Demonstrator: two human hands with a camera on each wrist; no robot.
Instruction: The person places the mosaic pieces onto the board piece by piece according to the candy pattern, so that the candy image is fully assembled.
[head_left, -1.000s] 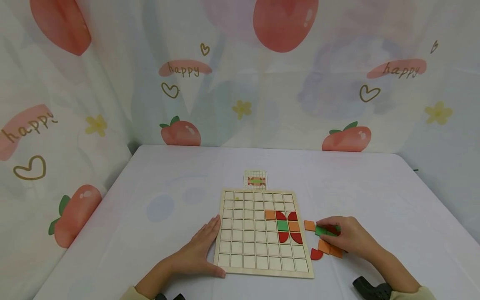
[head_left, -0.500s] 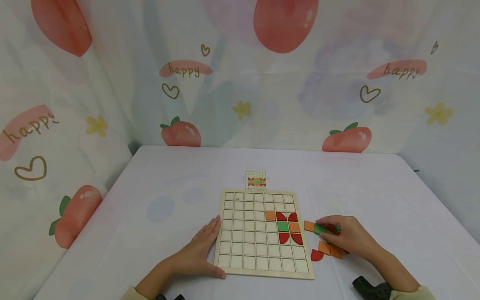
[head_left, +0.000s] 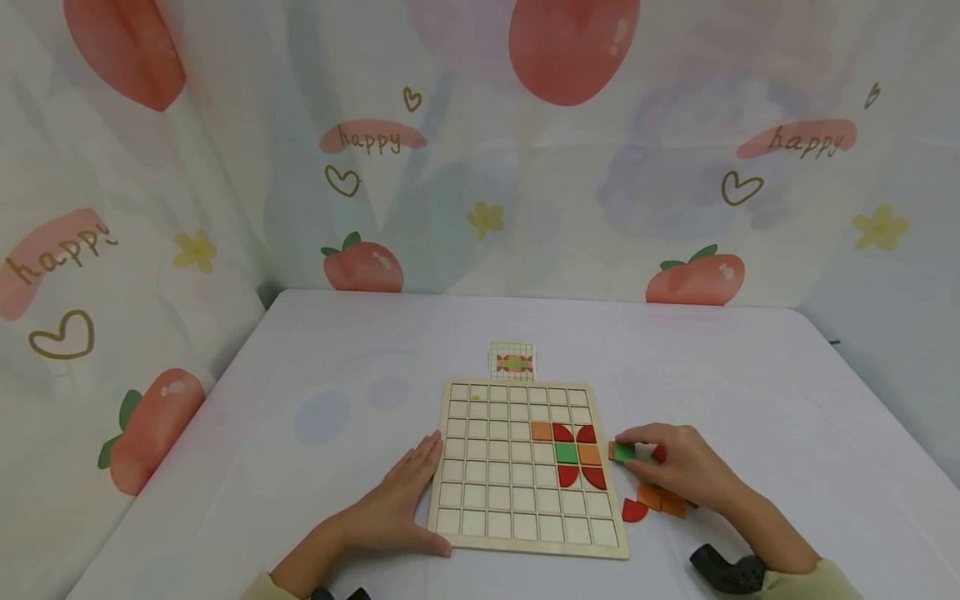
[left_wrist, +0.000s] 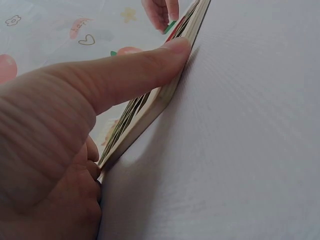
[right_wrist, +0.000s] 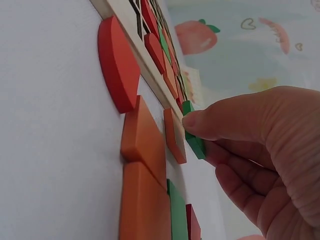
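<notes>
My right hand (head_left: 678,462) pinches a green square tile (right_wrist: 194,135) between thumb and fingers, just right of the wooden grid board (head_left: 480,498). Below that tile, in the right wrist view, an orange square tile (right_wrist: 173,135) lies on the table beside the board. My left hand (head_left: 393,504) rests along the board's left side, its thumb (left_wrist: 145,70) at the near left corner and its fingers straight. In the board's right part sit orange squares (head_left: 541,431), a green square (head_left: 566,452) and several red quarter-round tiles (head_left: 567,476).
A small pattern card (head_left: 512,361) lies behind the board. Loose orange tiles (head_left: 660,500) and a red quarter-round (head_left: 633,510) lie right of the board, with more green and red pieces partly under the right hand. A printed cloth (head_left: 480,167) hangs behind the white table (head_left: 360,350).
My right hand has lifted a green tile off the loose pieces and moved left toward the board, over the orange tile. The left hand and board stay put.
</notes>
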